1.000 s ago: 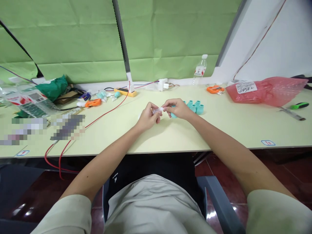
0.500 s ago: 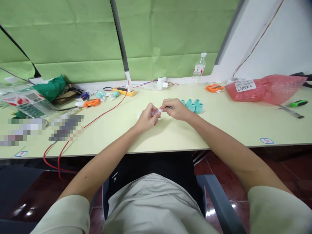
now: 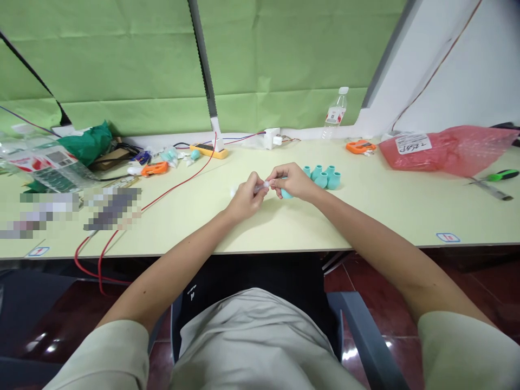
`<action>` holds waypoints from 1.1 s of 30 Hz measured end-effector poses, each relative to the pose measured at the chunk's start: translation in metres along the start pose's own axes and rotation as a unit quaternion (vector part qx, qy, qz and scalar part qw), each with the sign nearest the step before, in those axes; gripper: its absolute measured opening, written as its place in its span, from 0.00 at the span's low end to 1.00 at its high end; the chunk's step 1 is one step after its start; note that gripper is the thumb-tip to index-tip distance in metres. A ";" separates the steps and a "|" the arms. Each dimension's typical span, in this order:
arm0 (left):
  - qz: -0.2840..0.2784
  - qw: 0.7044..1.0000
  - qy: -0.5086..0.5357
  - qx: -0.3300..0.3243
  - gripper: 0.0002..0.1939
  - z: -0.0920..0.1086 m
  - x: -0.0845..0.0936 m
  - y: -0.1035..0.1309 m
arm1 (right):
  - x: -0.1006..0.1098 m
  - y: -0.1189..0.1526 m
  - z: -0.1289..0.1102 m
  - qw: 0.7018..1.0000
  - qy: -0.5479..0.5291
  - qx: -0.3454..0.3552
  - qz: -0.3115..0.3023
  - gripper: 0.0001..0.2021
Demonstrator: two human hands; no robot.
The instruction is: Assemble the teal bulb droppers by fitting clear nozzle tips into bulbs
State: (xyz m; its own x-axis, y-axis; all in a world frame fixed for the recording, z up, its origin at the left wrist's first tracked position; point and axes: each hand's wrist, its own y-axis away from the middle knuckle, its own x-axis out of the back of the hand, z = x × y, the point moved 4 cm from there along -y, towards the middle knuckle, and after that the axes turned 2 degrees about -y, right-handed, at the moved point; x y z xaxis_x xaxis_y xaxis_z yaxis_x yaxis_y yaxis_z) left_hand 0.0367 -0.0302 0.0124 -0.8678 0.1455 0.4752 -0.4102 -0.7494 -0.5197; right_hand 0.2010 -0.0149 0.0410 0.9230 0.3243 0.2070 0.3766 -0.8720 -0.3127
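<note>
OK so from my remote seat I count two hands (image 3: 247,196) (image 3: 296,181), one clear tube (image 3: 259,188), at least six teal pieces (image 3: 334,181), two orange gadgets (image 3: 155,169) (image 3: 360,146), two stickers (image 3: 39,252) (image 3: 448,237) by the bench (image 3: 365,214)'s front edge.

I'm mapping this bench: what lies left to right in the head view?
Large clear plastic bottle, flat orange plastic object, yellow rectangular plastic device, small translucent plastic tube, teal tubular plastic pieces, second orange object, translucent red plastic bag
</note>
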 end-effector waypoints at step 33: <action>0.092 0.956 0.265 0.083 0.18 -0.017 0.019 -0.021 | -0.007 -0.005 0.037 0.987 0.123 0.077 -0.065 0.21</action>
State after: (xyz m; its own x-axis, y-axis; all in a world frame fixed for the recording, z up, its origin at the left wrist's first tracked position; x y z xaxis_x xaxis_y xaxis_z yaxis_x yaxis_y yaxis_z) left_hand 0.0244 -0.0006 0.0203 -0.9591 0.2757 -0.0635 -0.2249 -0.8793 -0.4199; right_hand 0.1957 0.0010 0.0066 0.8258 0.3155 0.4675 0.5163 -0.7565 -0.4015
